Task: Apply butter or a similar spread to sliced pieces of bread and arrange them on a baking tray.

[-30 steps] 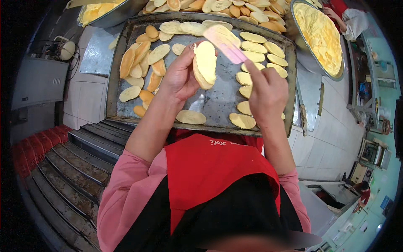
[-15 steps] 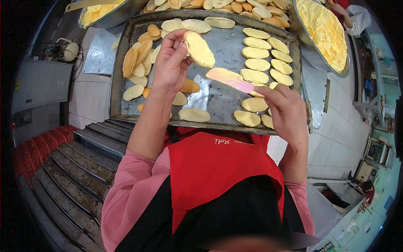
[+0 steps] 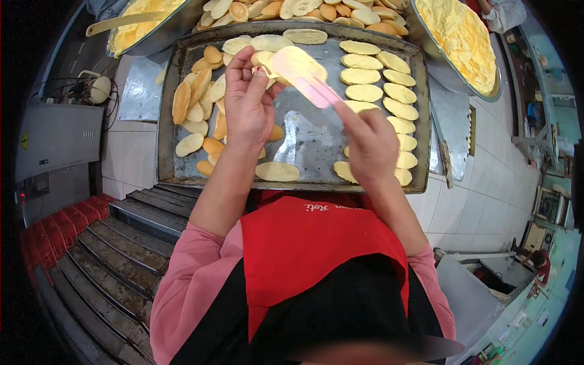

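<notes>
A small oval cake (image 3: pixel 263 59) is pinched between the thumb and fingers of my left hand (image 3: pixel 248 112), raised over the tray. My right hand (image 3: pixel 372 143) grips a pink spatula (image 3: pixel 321 92) smeared with yellow cream. Its blade lies across the oval cake and hides most of it. Beneath both hands is a dark metal tray (image 3: pixel 310 149) with a worn rim. Cream-coated ovals (image 3: pixel 364 92) stand in rows along its right side, some covered by my right hand. Plain oval cakes (image 3: pixel 190 144) lie loosely piled at the left, several with browned sides up.
Beyond the tray sits a heap of oval cakes (image 3: pixel 298 8). A bowl of yellow cream (image 3: pixel 462 42) stands at the far right, and another cream bowl (image 3: pixel 159 29) with a wooden-handled tool at the far left. A long-handled tool (image 3: pixel 446 159) lies beside the tray's right edge.
My right hand has moved left and brought the spatula onto the oval cake. My left hand has turned the cake, so its coated face is now mostly behind the blade.
</notes>
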`<control>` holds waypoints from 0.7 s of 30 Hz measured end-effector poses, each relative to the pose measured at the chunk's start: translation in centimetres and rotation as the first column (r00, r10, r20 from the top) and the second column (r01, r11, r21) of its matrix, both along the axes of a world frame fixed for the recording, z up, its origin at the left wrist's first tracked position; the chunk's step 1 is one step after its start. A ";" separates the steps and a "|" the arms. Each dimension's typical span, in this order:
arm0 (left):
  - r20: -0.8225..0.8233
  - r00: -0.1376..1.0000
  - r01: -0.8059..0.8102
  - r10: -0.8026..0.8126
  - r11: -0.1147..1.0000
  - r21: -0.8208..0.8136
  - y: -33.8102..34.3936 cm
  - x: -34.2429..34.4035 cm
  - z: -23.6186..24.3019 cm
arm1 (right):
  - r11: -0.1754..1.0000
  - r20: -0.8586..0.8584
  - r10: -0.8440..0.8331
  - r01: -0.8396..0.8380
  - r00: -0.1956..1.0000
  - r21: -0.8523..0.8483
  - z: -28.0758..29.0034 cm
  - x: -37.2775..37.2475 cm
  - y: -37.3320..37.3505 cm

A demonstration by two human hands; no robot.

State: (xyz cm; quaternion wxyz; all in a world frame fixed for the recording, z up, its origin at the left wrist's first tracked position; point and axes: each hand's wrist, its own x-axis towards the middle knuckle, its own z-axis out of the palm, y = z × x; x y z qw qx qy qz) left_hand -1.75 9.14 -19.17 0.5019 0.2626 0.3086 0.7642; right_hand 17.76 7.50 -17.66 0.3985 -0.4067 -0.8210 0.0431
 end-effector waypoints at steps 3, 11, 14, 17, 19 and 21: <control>-0.026 0.999 0.035 -0.033 0.998 0.045 -0.2 0.3 0.4 | 0.988 0.262 -0.154 0.147 0.953 0.046 1.1 -0.8 0.0; -0.469 0.864 -0.046 0.182 0.957 0.286 -0.2 -1.5 -1.4 | 0.522 -0.398 -0.319 -0.191 0.860 -0.831 0.7 2.1 -0.4; -0.531 0.833 -0.004 0.156 0.961 0.277 -0.2 -1.2 -1.3 | 0.359 -0.468 -0.362 -0.343 0.806 -0.868 1.1 2.4 -0.8; -0.550 0.818 0.005 0.165 0.956 0.294 0.2 -1.7 -1.9 | 0.255 -0.560 -0.339 -0.499 0.756 -0.828 1.2 2.9 -1.3; -0.549 0.822 0.013 0.148 0.960 0.278 0.2 -2.0 -1.6 | 0.241 -0.633 -0.346 -0.586 0.693 -0.774 1.3 3.7 -1.5; -0.549 0.826 0.022 0.130 0.965 0.261 0.0 -2.3 -1.2 | 0.419 -0.591 -0.304 -0.453 0.747 -0.787 1.1 4.0 -1.3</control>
